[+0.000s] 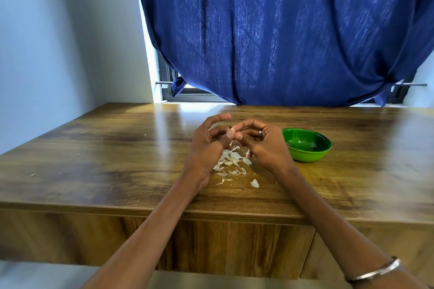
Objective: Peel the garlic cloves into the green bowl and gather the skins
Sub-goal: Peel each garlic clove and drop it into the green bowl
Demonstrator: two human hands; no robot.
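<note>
A small garlic clove (233, 129) is held above the wooden table, pinched between the fingertips of both hands. My left hand (209, 143) grips it from the left with thumb and curled fingers, its index finger sticking up. My right hand (260, 142), wearing a ring, pinches it from the right. Below the hands lies a heap of white garlic skins (229, 159), with a few loose skin pieces (254, 183) nearer to me. The green bowl (306, 145) stands just right of my right hand; I see no cloves inside it.
The wooden table (117, 159) runs wall to wall, its front edge near me. Tiny crumbs lie on its left part. A blue curtain (281, 30) hangs over the window behind the table. A white wall is at the left.
</note>
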